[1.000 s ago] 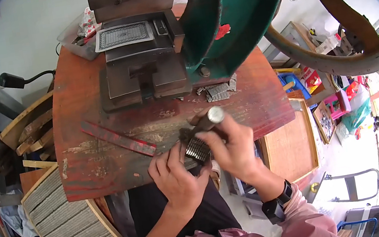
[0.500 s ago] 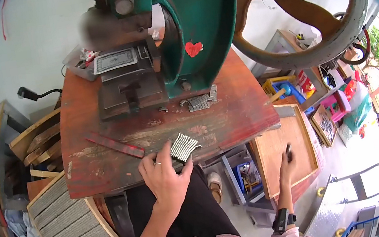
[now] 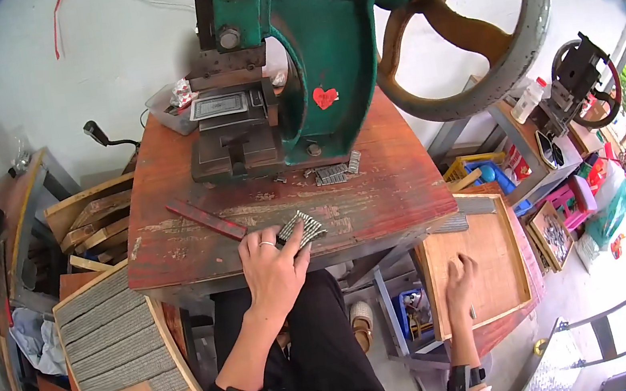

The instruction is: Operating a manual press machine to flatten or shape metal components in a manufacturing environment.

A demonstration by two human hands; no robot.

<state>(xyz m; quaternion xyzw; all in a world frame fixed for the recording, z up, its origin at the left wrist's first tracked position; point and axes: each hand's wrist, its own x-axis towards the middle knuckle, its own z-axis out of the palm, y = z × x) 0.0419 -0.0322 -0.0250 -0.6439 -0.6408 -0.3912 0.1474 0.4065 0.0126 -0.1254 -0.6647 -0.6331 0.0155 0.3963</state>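
Observation:
On the front edge of the wooden bench (image 3: pixel 381 218), my left hand (image 3: pixel 270 273) grips a small stack of ridged metal pieces (image 3: pixel 305 227) between thumb and fingers. A ring is on one finger. My right hand (image 3: pixel 462 285) hovers over the left side of a shallow wooden tray (image 3: pixel 493 251), its fingers loosely curled and apart. Below its palm shows a small dark sliver (image 3: pixel 472 312); whether it touches the hand is unclear. A few grey strips (image 3: pixel 476 205) lie along that tray's far end. Left of the stack rests a dark red bar (image 3: pixel 206 219).
A green hand press (image 3: pixel 332 55) with a large wheel (image 3: pixel 469 103) stands on the bench, a patterned plate (image 3: pixel 219 106) on its die. Further metal pieces (image 3: pixel 333 175) lie near its base. At lower left, another tray (image 3: pixel 114 351) holds rows of grey strips.
The view has shifted, showing more of the surroundings. My right hand has moved toward the tray's near left, and the dark piece at its fingertips is gone from them. My left hand stays at the stack.

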